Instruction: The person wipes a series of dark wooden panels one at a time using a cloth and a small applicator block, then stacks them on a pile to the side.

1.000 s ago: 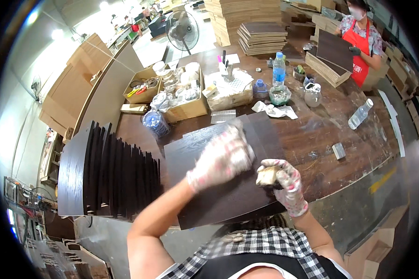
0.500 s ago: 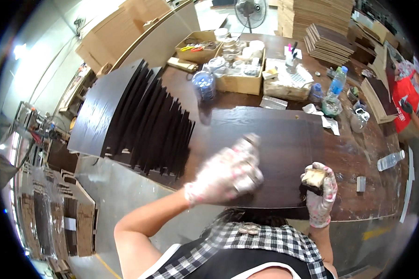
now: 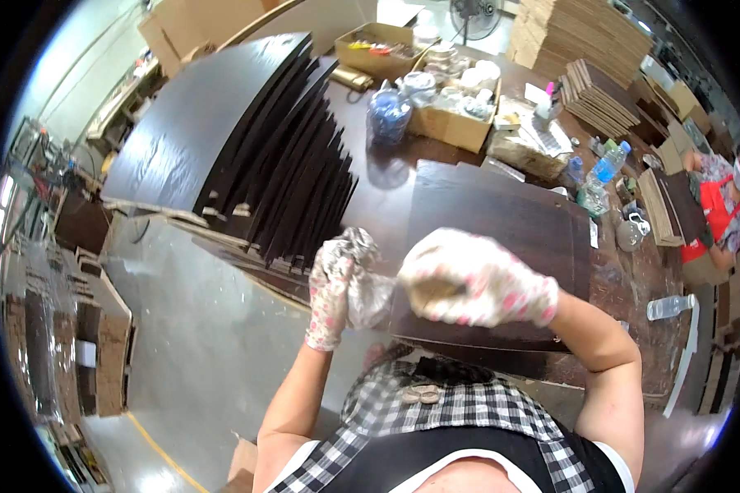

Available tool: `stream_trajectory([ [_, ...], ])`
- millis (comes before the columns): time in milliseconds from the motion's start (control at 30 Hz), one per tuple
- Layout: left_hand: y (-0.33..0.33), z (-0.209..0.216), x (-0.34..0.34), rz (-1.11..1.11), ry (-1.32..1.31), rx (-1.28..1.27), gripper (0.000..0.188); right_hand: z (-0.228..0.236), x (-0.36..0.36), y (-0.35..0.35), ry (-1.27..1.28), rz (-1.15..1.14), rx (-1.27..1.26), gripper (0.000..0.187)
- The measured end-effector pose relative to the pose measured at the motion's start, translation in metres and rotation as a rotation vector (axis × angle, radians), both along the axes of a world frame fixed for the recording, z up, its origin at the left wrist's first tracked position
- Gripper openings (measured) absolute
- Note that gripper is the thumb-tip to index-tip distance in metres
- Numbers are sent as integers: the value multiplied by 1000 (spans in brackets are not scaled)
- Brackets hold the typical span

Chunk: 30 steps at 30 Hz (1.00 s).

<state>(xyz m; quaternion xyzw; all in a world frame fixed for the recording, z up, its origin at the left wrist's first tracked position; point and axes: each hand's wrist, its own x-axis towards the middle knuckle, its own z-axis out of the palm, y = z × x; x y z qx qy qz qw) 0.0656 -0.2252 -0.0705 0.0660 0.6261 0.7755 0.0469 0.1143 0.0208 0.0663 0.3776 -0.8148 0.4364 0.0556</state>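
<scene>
A dark brown wood-grain panel (image 3: 501, 205) lies flat on the workbench in front of me. My left hand (image 3: 327, 308), in a white glove with pink marks, is closed on a crumpled grey, partly see-through wad (image 3: 370, 297) by the panel's left near corner. It looks like thin plastic or cloth. Over the panel's near left part is my right hand (image 3: 493, 279), gloved alike and slightly blurred. Its fingers curl around a beige pad (image 3: 434, 289) that looks like a sponge; the pad's underside is hidden.
Dark panels (image 3: 214, 123) lean in a fanned row at left. Beyond the panel stand a blue plastic-wrapped jar (image 3: 389, 115) and a carton (image 3: 444, 127) of cups and jars. A clear bottle (image 3: 670, 307) lies at right. A person in a red apron (image 3: 715, 205) is at far right.
My left hand has moved off the panel to its left near corner. My right hand has swung left across the panel, carrying the pad. The whole view has shifted and turned.
</scene>
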Motion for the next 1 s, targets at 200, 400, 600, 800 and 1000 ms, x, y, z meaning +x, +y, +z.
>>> stream_trajectory([
  [200,-43,-21,22,96,-225,171,31,-22,-4,-57,1,291,358,33],
  [400,-45,-31,32,-88,-119,-24,41,-33,-92,-5,207,88,376,30],
  [600,-20,13,22,-389,106,39,58,-33,-199,63,182,-443,481,24],
  [800,7,25,3,-451,411,-350,59,-31,-179,70,-238,-251,156,32],
  [1000,31,36,-1,-435,796,-571,62,-27,-117,170,-131,-460,410,35],
])
